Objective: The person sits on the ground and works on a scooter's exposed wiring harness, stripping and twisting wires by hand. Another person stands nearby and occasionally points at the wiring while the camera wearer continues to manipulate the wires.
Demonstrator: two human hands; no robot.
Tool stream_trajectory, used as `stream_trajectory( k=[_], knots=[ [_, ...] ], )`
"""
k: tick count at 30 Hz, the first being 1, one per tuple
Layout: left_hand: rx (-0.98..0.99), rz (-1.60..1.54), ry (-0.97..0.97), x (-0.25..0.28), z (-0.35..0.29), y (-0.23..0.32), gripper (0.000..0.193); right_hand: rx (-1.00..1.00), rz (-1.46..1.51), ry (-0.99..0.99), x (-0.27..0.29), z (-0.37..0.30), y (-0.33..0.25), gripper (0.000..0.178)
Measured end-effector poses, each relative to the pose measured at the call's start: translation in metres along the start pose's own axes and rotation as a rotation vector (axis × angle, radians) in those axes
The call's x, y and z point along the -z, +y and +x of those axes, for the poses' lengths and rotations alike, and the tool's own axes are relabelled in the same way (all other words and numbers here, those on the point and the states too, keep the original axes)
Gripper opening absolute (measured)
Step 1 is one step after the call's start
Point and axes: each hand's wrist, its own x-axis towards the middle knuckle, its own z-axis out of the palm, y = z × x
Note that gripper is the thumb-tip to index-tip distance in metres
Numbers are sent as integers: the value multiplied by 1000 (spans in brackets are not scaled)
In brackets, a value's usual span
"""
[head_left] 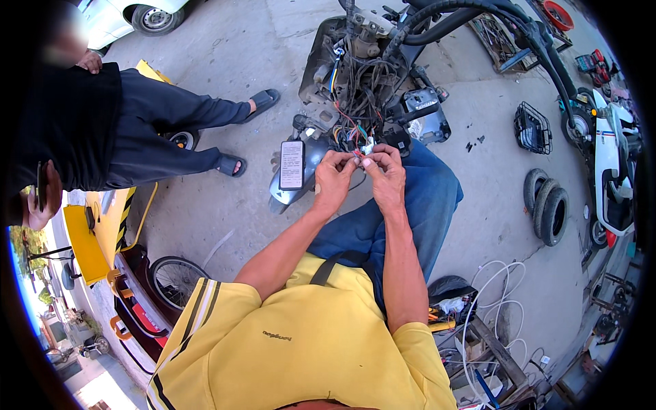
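My left hand (333,180) and my right hand (387,179) meet fingertip to fingertip, both pinching a thin red wire (357,154). A white plug connector (367,145) sits just beyond the fingertips, beside my right hand. Behind it spreads a tangled wiring harness (362,92) of black, red, green and yellow wires on the stripped front of a scooter (365,41). Left of my left hand, a phone (292,165) with a lit page of text lies on the scooter's silver-grey fender (311,152). My fingers partly hide the wire's ends.
At the left stands another person (102,130) in dark clothes and sandals, holding a phone. Tyres (551,212) and a black wire basket (531,128) lie at the right. White hose (468,321) coils near tools at lower right. A parked scooter (613,164) stands far right.
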Motion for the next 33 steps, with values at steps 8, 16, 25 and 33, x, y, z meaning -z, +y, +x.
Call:
stream_trajectory(
  k=[8, 16, 25, 33],
  knots=[
    [154, -182, -93, 9, 0, 5, 18, 121, -125, 139, -4, -1, -12, 10],
    [189, -242, -192, 20, 5, 0, 17, 321, -390, 198, -8, -3, -17, 13],
    [314, -461, -307, 33, 10, 9, 18, 358, -457, 179, -9, -5, -25, 14],
    [429, -658, -336, 41, 10, 21, 16, 357, -395, 183, -11, -7, -22, 14]
  ],
)
